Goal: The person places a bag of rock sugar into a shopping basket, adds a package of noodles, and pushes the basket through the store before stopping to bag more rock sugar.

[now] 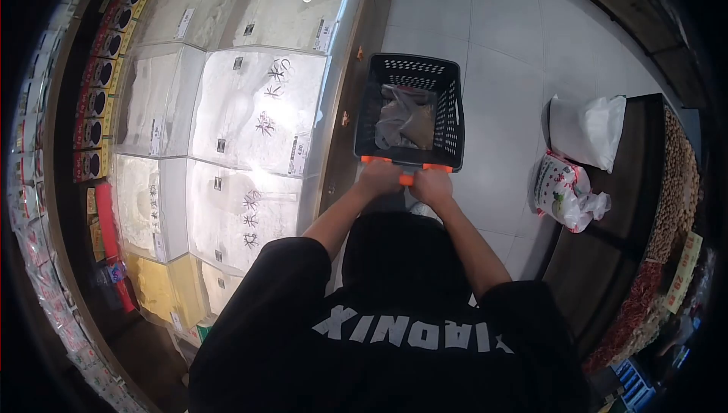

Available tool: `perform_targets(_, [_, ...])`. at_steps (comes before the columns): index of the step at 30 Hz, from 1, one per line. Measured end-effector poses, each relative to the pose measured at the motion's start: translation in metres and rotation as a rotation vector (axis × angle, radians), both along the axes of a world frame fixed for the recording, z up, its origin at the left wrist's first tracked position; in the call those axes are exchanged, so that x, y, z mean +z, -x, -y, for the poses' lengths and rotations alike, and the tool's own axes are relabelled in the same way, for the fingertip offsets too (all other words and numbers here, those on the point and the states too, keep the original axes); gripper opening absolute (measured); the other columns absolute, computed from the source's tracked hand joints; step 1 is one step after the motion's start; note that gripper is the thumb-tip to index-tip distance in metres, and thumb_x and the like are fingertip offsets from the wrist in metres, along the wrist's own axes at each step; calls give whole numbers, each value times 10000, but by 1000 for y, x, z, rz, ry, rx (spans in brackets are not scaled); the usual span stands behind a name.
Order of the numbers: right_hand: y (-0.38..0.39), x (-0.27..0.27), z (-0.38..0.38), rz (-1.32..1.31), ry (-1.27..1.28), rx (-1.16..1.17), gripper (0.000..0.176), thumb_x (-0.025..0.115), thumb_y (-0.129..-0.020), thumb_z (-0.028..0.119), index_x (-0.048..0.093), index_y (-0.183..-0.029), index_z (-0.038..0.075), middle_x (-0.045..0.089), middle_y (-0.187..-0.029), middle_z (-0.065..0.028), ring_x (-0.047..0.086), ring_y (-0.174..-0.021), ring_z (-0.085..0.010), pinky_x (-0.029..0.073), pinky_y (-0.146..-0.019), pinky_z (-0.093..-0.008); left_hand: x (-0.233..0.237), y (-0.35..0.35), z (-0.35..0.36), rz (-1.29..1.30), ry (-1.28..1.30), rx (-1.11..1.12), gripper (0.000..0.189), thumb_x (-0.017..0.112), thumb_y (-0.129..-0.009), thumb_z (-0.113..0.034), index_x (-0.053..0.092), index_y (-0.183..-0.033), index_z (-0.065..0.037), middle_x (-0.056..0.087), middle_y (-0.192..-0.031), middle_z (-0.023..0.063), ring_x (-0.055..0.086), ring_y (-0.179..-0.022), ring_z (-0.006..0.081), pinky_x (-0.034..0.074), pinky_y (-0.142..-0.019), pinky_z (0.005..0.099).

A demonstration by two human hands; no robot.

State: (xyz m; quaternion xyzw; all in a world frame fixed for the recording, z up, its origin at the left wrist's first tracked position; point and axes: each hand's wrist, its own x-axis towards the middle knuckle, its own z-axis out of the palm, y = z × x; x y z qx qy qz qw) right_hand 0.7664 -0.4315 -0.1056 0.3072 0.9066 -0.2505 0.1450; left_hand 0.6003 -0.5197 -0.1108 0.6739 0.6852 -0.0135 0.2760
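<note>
Basket, tiled floor (grain bins alongside)

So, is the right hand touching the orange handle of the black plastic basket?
Touching. The head view shows the right hand closed over the orange handle of the black plastic basket, beside the left hand, no gap.

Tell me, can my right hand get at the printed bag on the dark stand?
Probably yes: the right hand grips the basket handle, but only bare floor lies between it and the printed bag.
</note>
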Motion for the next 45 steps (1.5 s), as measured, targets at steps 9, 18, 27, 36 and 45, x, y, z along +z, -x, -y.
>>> perform_targets(9, [58,-6,-80,-24,-97,-30,239,652,-769,298,724,-732,73,713,-746,-142,719,-708,-316,574,-650,-445,-13,62,-87,-7,-127,-58,199,702,-701,-274,708,-797,-100,677,-707,137,689,-698,337,539,-662,461])
perform_targets(18, [110,-8,-167,-25,-94,-71,250,622,-786,295,727,-750,71,704,-723,-166,709,-708,-359,578,-666,-466,-6,113,-180,35,-189,-41,135,700,-704,-231,723,-742,-103,690,-716,139,701,-727,324,551,-697,442])
perform_targets(27, [148,-18,-244,18,-71,-94,272,620,-801,316,742,-774,73,717,-774,-177,716,-740,-359,581,-703,-462,-9,149,-263,16,-102,20,177,681,-732,-255,739,-765,-91,684,-685,163,706,-695,344,564,-695,450])
perform_targets(36, [183,-6,-332,-13,-73,-77,204,649,-794,270,746,-755,94,725,-763,-145,723,-732,-320,577,-694,-437,1,154,-346,-290,-86,190,258,714,-680,-299,754,-840,-100,723,-904,158,677,-969,320,500,-886,548])
perform_targets(45, [202,-22,-410,-123,-44,-53,190,654,-785,252,732,-723,89,718,-739,-138,723,-707,-310,576,-683,-436,7,172,-436,-286,337,343,358,683,-761,-318,738,-1033,-91,717,-1094,93,625,-1140,287,467,-952,488])
